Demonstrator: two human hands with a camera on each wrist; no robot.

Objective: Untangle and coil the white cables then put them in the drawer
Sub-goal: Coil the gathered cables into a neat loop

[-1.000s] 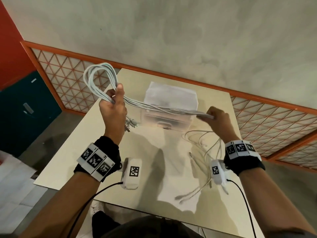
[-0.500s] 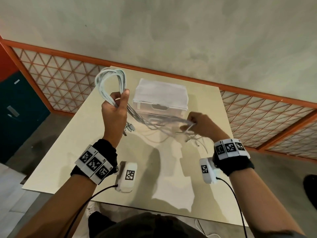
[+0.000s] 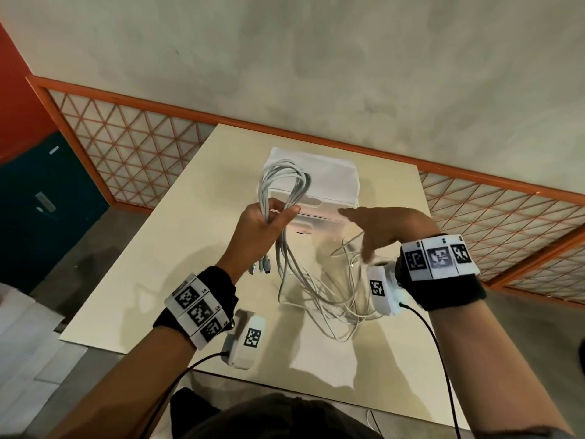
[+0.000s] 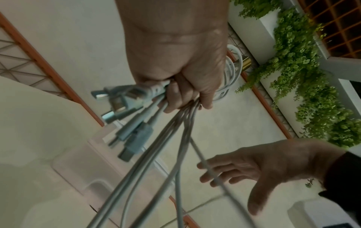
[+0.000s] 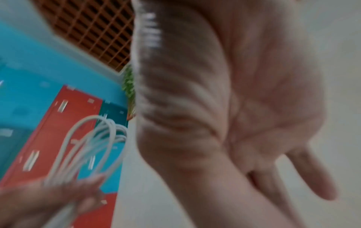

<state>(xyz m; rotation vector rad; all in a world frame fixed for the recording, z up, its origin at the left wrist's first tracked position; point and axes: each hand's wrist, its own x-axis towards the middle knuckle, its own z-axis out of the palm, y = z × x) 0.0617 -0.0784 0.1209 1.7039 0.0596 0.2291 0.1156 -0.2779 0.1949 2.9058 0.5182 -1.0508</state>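
Note:
My left hand (image 3: 269, 221) grips a bundle of white cables (image 3: 285, 180) above the beige table (image 3: 164, 261). The loops stand up over the fist, and the plug ends (image 3: 261, 267) hang below it. In the left wrist view the same hand (image 4: 181, 92) clasps the strands, with the connectors (image 4: 125, 108) fanned out. Loose strands (image 3: 319, 293) trail down onto the table. My right hand (image 3: 367, 232) hovers open over them with fingers spread and holds nothing; one strand crosses its fingers (image 4: 210, 171). Its blurred bare palm (image 5: 263, 108) faces the right wrist camera. A translucent white drawer box (image 3: 329, 185) stands behind the hands.
An orange lattice railing (image 3: 133, 147) runs behind and beside the table. A teal cabinet (image 3: 41, 198) stands low at the left. Green plants (image 4: 304, 77) hang on a wall in the left wrist view. The table's near edge (image 3: 285, 384) is just in front of my body.
My right hand has let go of the strands it was pulling and opened. The left hand carried the looped bundle rightward in front of the drawer box, and the freed strands dropped onto the table.

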